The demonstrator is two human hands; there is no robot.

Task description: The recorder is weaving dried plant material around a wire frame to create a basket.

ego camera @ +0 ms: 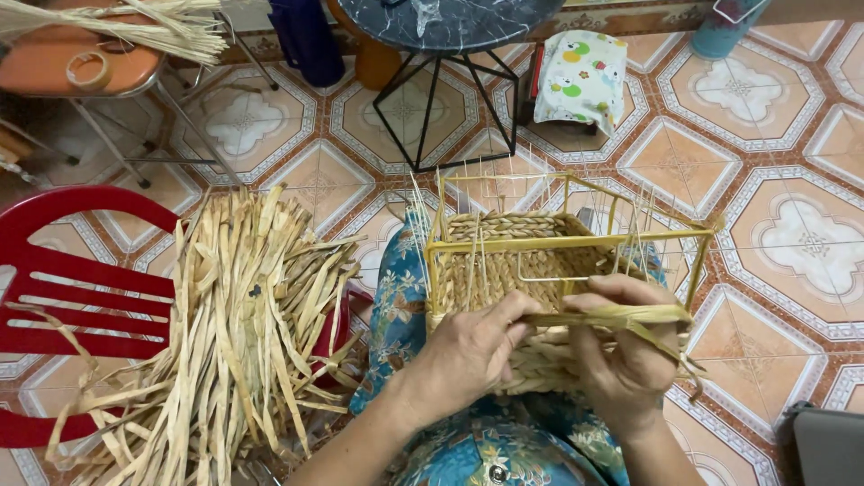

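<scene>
A half-woven basket [504, 270] on a yellow wire frame [567, 241] rests on my lap, thin upright stakes rising from its woven sides. My left hand [468, 351] presses against the basket's near wall and pinches the end of a twisted dried straw strand [621, 315]. My right hand [621, 355] grips the same strand, which runs across the near rim and trails off to the right. Both hands touch the weave.
A big heap of dried flat straw strips [234, 333] lies on a red plastic chair [72, 288] at my left. Beyond stand a black-legged round table [441, 27], an orange stool [81, 58] with straw and a tape roll, and a patterned cloth [580, 76] on the tiled floor.
</scene>
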